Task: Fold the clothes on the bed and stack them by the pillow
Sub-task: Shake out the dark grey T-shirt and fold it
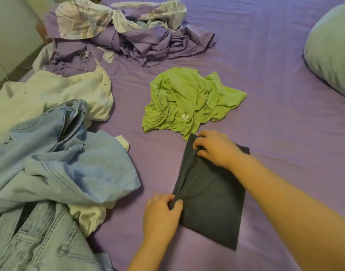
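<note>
A dark grey garment [210,202] lies folded into a narrow rectangle on the purple bed sheet [275,94], near the front. My left hand [162,214] pinches its near left edge. My right hand [214,148] grips the same edge at the far end. A crumpled green shirt [187,100] lies just beyond the grey garment. Light blue jeans [40,153] and a white garment [56,94] are heaped at the left. The pale pillow [332,51] sits at the right edge.
A bundle of purple and floral bedding [124,36] is piled at the far left of the bed. A wall or cupboard [9,26] stands beyond the bed's left side. Bare sheet stretches between the green shirt and the pillow.
</note>
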